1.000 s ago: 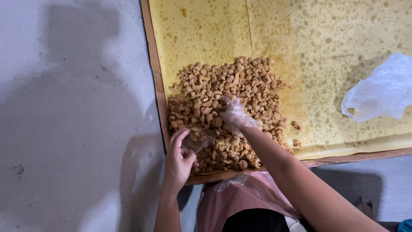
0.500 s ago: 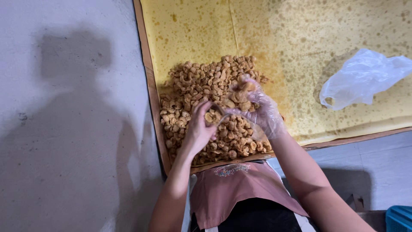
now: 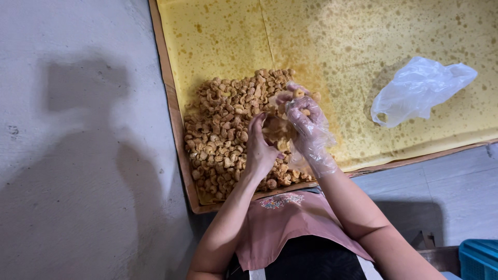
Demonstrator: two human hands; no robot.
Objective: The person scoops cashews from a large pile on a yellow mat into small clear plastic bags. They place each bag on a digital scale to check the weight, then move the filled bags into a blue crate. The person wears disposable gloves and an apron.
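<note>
While the person is bending over the tray, both hands are meeting above the heap of nuts at its near left corner. The left hand is bare, its fingers curled and cupping upward against a small clump of nuts lifted off the heap. The right hand is wearing a thin clear glove, its fingers bent and closing round the same clump from the other side, so the two hands are pressing together with nuts between them.

The tray is a shallow wooden one lined with yellow paper that is showing many dark oily spots. The nuts are lying only in the left part, piled against the left rim and reaching the near rim. Well apart on the right, a crumpled clear plastic bag is lying on the paper; I cannot tell whether anything is in it. At the bottom right corner, part of a blue crate is showing on the floor.
</note>
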